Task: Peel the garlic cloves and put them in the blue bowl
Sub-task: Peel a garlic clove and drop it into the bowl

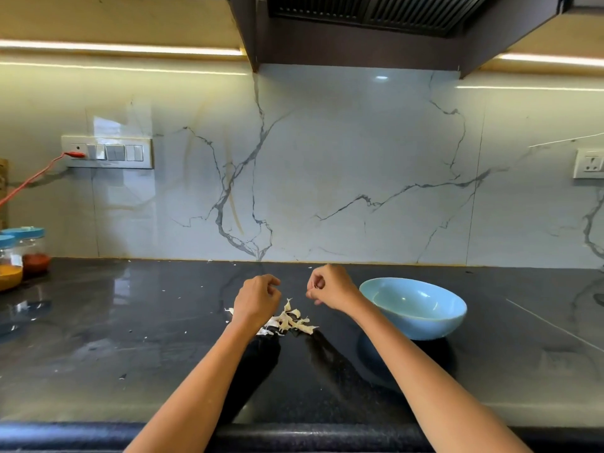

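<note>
Left hand [256, 297]: fingers curled, hovering over the garlic pile; can't tell whether that grip holds a clove, the palm side is hidden. Right hand [330, 286]: fingers curled into a pinch grip, a small pale sliver shows at the fingertips [310, 293], too small to say if it's skin or clove. The two hands are near each other, not touching.

Garlic skins and cloves [291, 320] lie in a loose heap on the surface [130, 338], at 6 o'clock from the gap between the hands; the left wrist covers the heap's left part, so a count is not possible. Peeled vs unpeeled hard to make out.

Blue bowl [421, 317] sits just beside the right forearm, at 3 o'clock from the right hand. Visible inside looks bare, near wall hides the rest.

White flakes scattered across the dark surface. Two blue-lidded jars [23, 256] at far 9 o'clock, one cut off by the frame edge. Switch panel [107, 152] on the marble wall at 10 o'clock, red cable plugged in
</note>
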